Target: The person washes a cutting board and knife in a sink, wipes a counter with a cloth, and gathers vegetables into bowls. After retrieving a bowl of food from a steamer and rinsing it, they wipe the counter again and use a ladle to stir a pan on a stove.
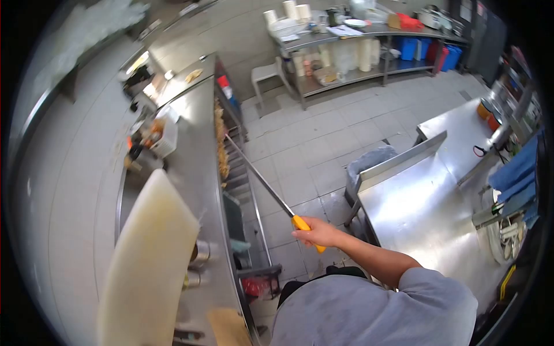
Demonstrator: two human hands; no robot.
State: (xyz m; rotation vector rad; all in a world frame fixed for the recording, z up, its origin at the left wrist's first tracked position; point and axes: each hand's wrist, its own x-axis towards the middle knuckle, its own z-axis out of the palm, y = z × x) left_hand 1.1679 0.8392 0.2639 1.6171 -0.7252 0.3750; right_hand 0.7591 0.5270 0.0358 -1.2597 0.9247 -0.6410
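My right hand (317, 232) is closed around the yellow handle of a long, slim-bladed knife (259, 177). The blade points away and to the left, its tip near the steel counter's edge. A large white cutting board (150, 259) rises close to the camera on the left, tilted up over the counter. Whatever supports the board is hidden. My left hand does not show. Beneath the counter's edge, beyond the blade, are brownish shreds or pieces (221, 141) that I cannot identify.
A steel counter (199, 138) runs along the left, with a white basket (167, 138) on it. To the right stands a steel table (415, 202) beside a lined bin (369, 161). A loaded shelf table (369, 34) and a white stool (268, 75) are at the back.
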